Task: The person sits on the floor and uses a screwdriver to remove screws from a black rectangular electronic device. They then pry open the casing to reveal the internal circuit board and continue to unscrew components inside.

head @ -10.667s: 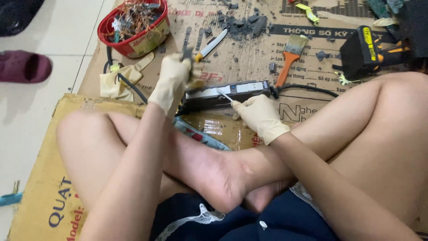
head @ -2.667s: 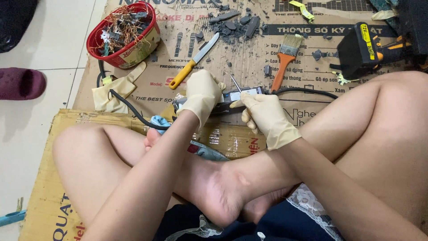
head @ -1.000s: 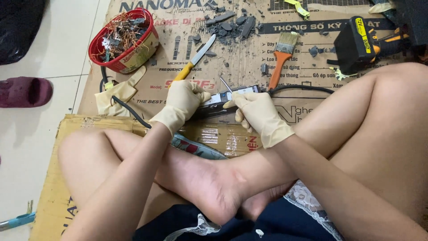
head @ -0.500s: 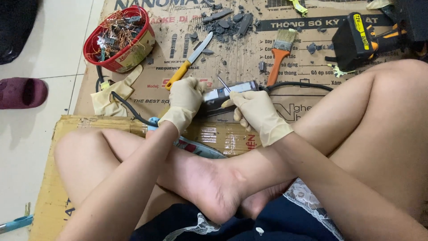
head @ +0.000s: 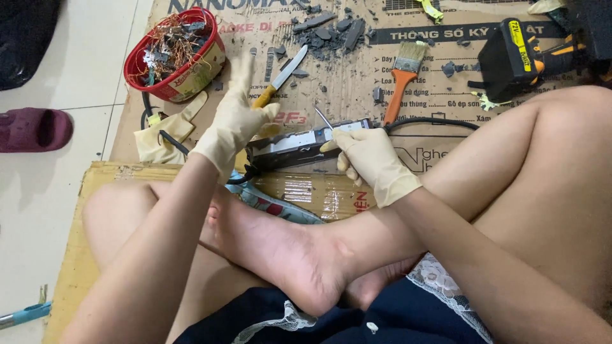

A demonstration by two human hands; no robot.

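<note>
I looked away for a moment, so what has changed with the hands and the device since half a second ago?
The left hand has lifted off the long black device and now hangs open above it, fingers spread, holding nothing. The right hand stays at the device's right end, holding a thin metal tool against it. The yellow-handled knife, orange-handled brush and red bowl of scraps lie where they were.
</note>
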